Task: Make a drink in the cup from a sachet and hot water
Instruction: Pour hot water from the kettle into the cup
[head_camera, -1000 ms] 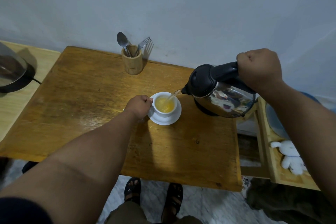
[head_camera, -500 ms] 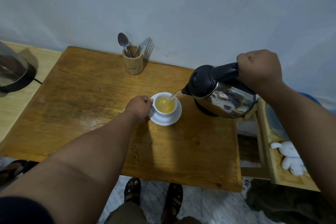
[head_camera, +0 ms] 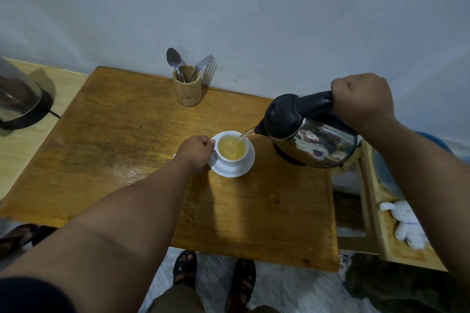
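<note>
We note the right hand (head_camera: 362,100) clenched on the tilted kettle (head_camera: 305,129), left hand (head_camera: 195,150) apparently gripping the near-full cup (head_camera: 232,148); further pouring risks overflow.

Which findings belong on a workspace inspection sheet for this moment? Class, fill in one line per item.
Surface: wooden table, worn, against the wall.
Job's things: white cup on a saucer, yellow liquid inside; kettle tilted, water streaming into the cup. Sachet: nothing seen.
Clutter: wooden holder with spoon and fork.
Hands: left hand at the cup's handle side; right hand gripping the kettle handle.
Cables: black cord from a second appliance at left.
Surroundings: plush toy on a side shelf; sandalled feet below.
</note>
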